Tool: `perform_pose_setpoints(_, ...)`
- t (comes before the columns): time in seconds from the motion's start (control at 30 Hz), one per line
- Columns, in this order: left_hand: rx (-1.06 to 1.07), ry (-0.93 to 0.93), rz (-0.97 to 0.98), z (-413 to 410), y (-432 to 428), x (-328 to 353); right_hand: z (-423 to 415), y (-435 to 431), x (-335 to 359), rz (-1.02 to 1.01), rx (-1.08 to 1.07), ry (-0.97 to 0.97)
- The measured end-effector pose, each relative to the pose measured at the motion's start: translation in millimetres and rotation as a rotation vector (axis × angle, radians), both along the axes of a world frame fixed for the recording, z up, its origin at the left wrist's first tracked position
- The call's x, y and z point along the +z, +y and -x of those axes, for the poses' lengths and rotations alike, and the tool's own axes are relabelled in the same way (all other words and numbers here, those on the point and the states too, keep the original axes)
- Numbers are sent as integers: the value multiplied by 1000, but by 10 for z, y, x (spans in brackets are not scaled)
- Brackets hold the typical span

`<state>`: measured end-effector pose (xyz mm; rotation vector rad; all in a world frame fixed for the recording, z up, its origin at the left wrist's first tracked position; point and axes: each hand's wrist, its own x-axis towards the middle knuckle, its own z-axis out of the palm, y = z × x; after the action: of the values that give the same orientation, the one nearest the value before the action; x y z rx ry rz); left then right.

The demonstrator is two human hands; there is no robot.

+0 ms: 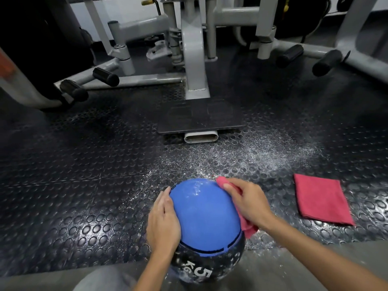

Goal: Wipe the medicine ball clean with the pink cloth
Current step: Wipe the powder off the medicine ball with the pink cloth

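A blue and black medicine ball [204,215], marked "5 KG", rests on the studded rubber floor just in front of me. White powder speckles its black lower part and a faint smear shows on the blue top. My left hand [162,221] lies flat against the ball's left side, fingers together. My right hand [247,201] presses a pink cloth [246,227] onto the ball's upper right side; the cloth's ends stick out above and below the hand.
A second pink cloth [321,199] lies folded on the floor to the right. White powder [252,156] is scattered over the floor beyond the ball. A grey gym machine [195,59] with a black foot plate [199,119] and padded rollers stands behind.
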<state>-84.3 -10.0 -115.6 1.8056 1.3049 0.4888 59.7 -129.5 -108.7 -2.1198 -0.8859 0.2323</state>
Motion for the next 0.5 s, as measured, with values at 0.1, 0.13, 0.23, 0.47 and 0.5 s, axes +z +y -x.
perform_pose_setpoints(0.1,-44,52,-57,-95,-31,-8,221,114,144,9,178,-305)
perform_pose_setpoints(0.13,-69,74,-77,-125,-51,-15,308,137,138,-6,244,-432)
perform_pose_setpoints(0.23,-127,135,-100,-158,-118,-4,321,63,96,-29,272,-548)
perform_pose_setpoints(0.47,-191,142,-189,-178,-275,38,-81,-299,-43,52,-62,-68)
perform_pose_setpoints(0.5,-184,152,-207,-203,-293,34,7,-259,16,56,-10,-157)
